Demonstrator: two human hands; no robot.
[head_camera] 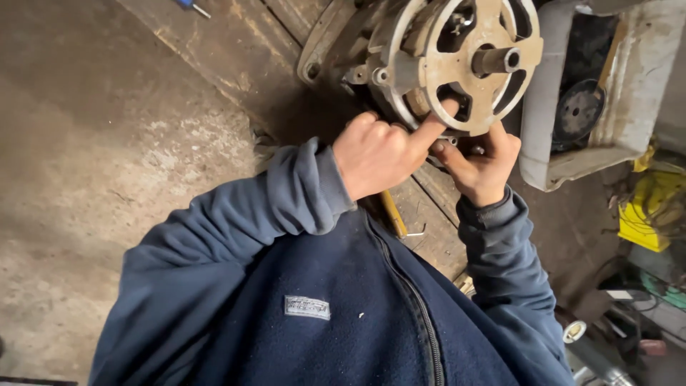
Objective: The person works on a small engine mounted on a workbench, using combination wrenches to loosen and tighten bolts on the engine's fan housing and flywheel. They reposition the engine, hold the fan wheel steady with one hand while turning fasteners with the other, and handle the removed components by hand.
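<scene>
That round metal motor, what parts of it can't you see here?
Head view only:
- Motor: top cut off by the picture edge; its back faces away.
- Lower rim: covered by left hand and right hand.
- Whatever the right hand's fingers pinch: too small.

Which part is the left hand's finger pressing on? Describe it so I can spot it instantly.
Start at the wooden bench running up the middle of the view; at its far end lies a grey electric motor. The left hand presses its finger on the motor's round end plate, above the right hand. Unlike the white tub beside it, the plate has curved cut-out windows and a stubby central shaft.
</scene>
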